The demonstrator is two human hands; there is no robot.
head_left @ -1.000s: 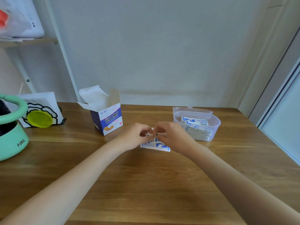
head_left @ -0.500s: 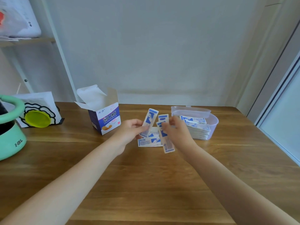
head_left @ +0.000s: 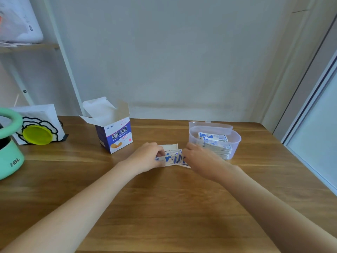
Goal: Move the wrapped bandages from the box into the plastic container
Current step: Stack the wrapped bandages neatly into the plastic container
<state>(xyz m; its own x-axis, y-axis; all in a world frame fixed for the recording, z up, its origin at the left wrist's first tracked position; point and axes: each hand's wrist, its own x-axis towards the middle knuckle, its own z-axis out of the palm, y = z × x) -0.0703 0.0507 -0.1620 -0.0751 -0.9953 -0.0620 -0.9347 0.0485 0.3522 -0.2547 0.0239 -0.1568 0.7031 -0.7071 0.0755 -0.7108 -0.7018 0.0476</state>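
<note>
Half a second ago both hands held wrapped bandages upright above the surface; now the strips are down again, in a loose pile of wrapped bandages (head_left: 173, 158) on the surface, a little toward the far edge from the middle. Most of them lie with the long axis running left to right, some slanted and overlapping. The left hand (head_left: 145, 157) rests on the left end of the pile with fingers curled onto the strips. The right hand (head_left: 198, 159) is blurred at the right end; whether its fingers grasp anything I cannot tell. Just beside the right hand, toward the right edge, stands the plastic container (head_left: 235, 143), already holding a stack of bandages, its lid open behind. The box (head_left: 115, 136) stands open on the other side of the pile, flaps up. At the left edge are a green pot (head_left: 9, 157) and a white card with a yellow disc (head_left: 37, 134).
</note>
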